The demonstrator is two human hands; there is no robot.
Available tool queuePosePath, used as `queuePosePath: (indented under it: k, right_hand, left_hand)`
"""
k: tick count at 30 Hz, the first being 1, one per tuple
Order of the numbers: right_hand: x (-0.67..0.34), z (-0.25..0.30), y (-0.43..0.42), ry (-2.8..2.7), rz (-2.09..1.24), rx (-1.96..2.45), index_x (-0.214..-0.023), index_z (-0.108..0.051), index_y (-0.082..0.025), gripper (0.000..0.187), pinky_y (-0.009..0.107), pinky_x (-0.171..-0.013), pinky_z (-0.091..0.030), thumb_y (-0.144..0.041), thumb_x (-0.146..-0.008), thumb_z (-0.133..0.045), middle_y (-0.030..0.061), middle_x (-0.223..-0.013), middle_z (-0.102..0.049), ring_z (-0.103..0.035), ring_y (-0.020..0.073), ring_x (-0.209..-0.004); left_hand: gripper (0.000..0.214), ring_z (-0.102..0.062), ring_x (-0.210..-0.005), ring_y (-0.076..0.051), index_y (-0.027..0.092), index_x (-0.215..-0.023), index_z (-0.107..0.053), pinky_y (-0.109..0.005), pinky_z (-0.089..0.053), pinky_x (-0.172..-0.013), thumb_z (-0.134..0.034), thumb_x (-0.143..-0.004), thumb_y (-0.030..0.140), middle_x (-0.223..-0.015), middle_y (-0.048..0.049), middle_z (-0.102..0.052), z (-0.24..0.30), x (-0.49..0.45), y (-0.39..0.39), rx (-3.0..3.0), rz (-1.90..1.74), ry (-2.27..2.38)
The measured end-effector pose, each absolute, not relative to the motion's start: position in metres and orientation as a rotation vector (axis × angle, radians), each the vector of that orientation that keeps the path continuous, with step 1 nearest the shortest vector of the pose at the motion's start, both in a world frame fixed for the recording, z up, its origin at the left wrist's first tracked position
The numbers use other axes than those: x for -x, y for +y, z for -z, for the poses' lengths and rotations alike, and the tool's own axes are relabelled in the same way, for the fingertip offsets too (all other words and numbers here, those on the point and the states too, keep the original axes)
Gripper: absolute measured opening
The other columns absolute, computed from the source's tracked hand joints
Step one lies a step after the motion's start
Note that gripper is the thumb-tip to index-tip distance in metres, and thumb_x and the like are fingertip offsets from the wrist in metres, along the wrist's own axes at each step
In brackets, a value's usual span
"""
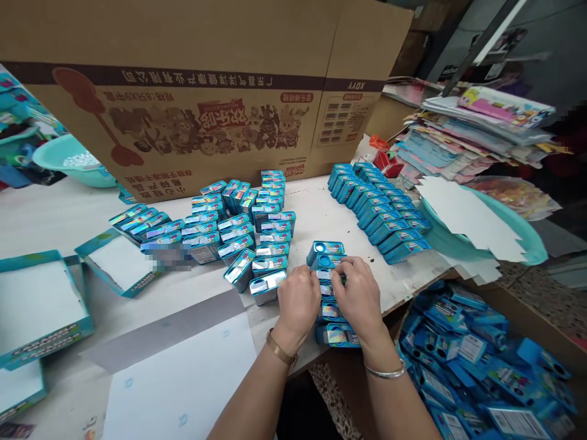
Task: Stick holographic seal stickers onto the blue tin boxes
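blue tin row (339, 337) runs inward from the near edge of the table (309, 211). worker's left hand (299, 299) and right hand (360, 292) at mid-row, fingertips bunched over 1 tin (324, 275); whether they pinch it, cannot tell. tray (46, 343), left, reads "caramelo". bare tabletop beyond the row, between 2 tin groups (271, 250). behind, carton (220, 36), print inverted: "xqyy", "handle with care".
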State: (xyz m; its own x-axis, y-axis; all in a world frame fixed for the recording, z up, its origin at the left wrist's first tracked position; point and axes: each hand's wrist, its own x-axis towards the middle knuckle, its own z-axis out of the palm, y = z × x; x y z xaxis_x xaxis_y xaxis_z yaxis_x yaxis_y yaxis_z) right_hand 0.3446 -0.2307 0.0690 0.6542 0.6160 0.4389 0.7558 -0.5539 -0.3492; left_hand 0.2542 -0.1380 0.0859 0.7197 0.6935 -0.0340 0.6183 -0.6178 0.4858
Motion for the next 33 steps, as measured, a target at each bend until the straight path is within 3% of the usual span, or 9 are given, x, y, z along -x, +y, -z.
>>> queuePosePath:
  k: [5,9,13,16,20,22,25,29,33]
  right_hand:
    - [-0.345,-0.070,-0.230,-1.049,0.338,2.369,-0.090,-0.057,-0.022,0.009,0.039,-0.083,-0.046,-0.018,-0.089,-0.049,0.0095,-0.097,-0.063,-0.056,0.0269,-0.093]
    - [-0.348,-0.067,-0.227,-1.056,0.349,2.388,-0.107,-0.056,-0.019,0.025,0.041,-0.083,-0.046,-0.013,-0.085,-0.046,0.0112,-0.102,-0.062,-0.055,0.0281,-0.096]
    - [-0.358,-0.069,-0.232,-1.073,0.396,2.360,-0.110,-0.059,-0.018,0.037,0.042,-0.087,-0.048,-0.006,-0.079,-0.041,0.0118,-0.102,-0.063,-0.057,0.0272,-0.098]
    - [-0.354,-0.085,-0.243,-1.001,0.534,2.200,-0.114,-0.061,-0.016,0.038,0.047,-0.092,-0.048,-0.010,-0.083,-0.041,0.0142,-0.108,-0.063,-0.059,0.0286,-0.103]
    - [-0.310,-0.110,-0.237,-0.973,0.435,1.915,-0.121,-0.061,-0.019,0.030,0.044,-0.087,-0.054,-0.024,-0.094,-0.049,0.0122,-0.113,-0.065,-0.063,0.0267,-0.104]
    - [-0.277,-0.111,-0.213,-1.197,0.273,1.800,-0.124,-0.061,-0.022,0.031,0.041,-0.086,-0.056,-0.025,-0.095,-0.052,0.0104,-0.113,-0.068,-0.065,0.0248,-0.101]
    - [-0.230,-0.099,-0.158,-1.674,0.229,1.759,-0.128,-0.061,-0.018,0.037,0.052,-0.102,-0.048,-0.020,-0.092,-0.056,0.0165,-0.126,-0.066,-0.058,0.0321,-0.122]
    - [-0.200,-0.075,-0.109,-1.985,0.364,1.878,-0.106,-0.069,-0.013,0.030,0.070,-0.112,-0.028,-0.001,-0.085,-0.052,0.0206,-0.144,-0.055,-0.039,0.0404,-0.141]
    - [-0.190,-0.059,-0.140,-2.131,0.380,1.793,-0.082,-0.066,-0.016,0.023,0.070,-0.113,-0.023,-0.004,-0.090,-0.048,0.0154,-0.126,-0.068,-0.049,0.0364,-0.134]
  left_hand:
    - [0.033,-0.074,-0.090,-0.030,0.014,-0.096,-0.070,-0.033,-0.051,-0.069,-0.039,-0.102,0.026,-0.093,-0.0155,-0.076,-0.093,-0.256,-0.137,-2.483,-0.075,1.010]
    - [0.027,-0.073,-0.097,-0.031,0.008,-0.115,-0.063,-0.034,-0.055,-0.075,-0.045,-0.096,0.012,-0.100,-0.0203,-0.075,-0.096,-0.261,-0.138,-2.475,0.019,1.015]
    - [0.053,-0.071,-0.106,-0.030,0.007,-0.137,-0.049,-0.038,-0.057,-0.084,-0.048,-0.084,-0.002,-0.118,-0.0206,-0.071,-0.092,-0.238,-0.148,-2.411,-0.122,0.829]
    - [0.045,-0.067,-0.115,-0.026,0.019,-0.134,-0.056,-0.038,-0.053,-0.097,-0.048,-0.091,0.009,-0.129,-0.0135,-0.068,-0.080,-0.187,-0.153,-2.146,-0.484,0.626]
    - [0.025,-0.072,-0.093,-0.024,0.019,-0.105,-0.072,-0.034,-0.057,-0.082,-0.064,-0.088,0.035,-0.106,-0.0107,-0.076,-0.058,-0.103,-0.145,-1.490,-0.490,0.754]
    - [0.031,-0.072,-0.089,-0.023,0.018,-0.100,-0.072,-0.032,-0.055,-0.077,-0.071,-0.083,0.043,-0.100,-0.0113,-0.077,-0.049,-0.073,-0.138,-1.142,-0.444,0.833]
    - [0.051,-0.072,-0.088,-0.020,0.016,-0.109,-0.068,-0.029,-0.053,-0.076,-0.080,-0.075,0.052,-0.105,-0.0130,-0.075,-0.034,-0.047,-0.130,-0.734,-0.506,0.896]
    - [0.067,-0.072,-0.093,-0.022,0.016,-0.117,-0.064,-0.031,-0.052,-0.081,-0.083,-0.069,0.059,-0.112,-0.0164,-0.072,-0.014,-0.038,-0.125,-0.500,-0.592,0.800]
    - [0.070,-0.068,-0.108,-0.027,0.017,-0.120,-0.066,-0.038,-0.050,-0.093,-0.082,-0.069,0.062,-0.119,-0.0169,-0.070,-0.007,-0.036,-0.127,-0.532,-0.573,0.648]
